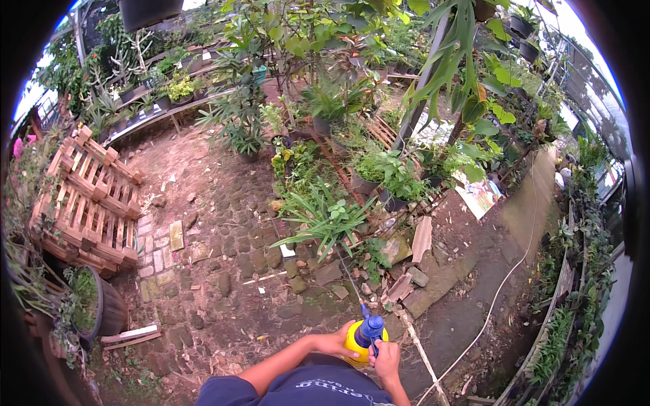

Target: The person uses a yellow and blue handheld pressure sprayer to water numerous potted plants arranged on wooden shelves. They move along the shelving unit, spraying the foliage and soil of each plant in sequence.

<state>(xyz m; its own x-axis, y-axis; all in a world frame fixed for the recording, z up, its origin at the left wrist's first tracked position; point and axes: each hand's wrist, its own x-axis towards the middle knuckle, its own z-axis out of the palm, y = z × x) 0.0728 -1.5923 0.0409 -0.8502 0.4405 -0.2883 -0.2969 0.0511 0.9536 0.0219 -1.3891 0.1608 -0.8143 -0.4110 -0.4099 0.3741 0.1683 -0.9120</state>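
A yellow pressure sprayer bottle (360, 353) with a blue pump head (372, 327) is held close against my body. My left hand (336, 342) wraps around the side of its yellow tank. On the near side, my right hand (385, 358) grips the blue trigger handle (374, 346). A thin spray wand (349, 274) runs forward from the blue nozzle joint and reaches up to a long-leaved green plant (327, 218). The leaves partly hide the wand's tip, and I cannot tell whether liquid comes out.
Stacked wooden pallets (94, 198) and a large black pot (104, 304) stand at the left. A pale hose (500, 289) winds along the right path. Broken slabs (406, 286) lie by the plant bed. A post (424, 83) and a hanging pot (150, 11) jut in above.
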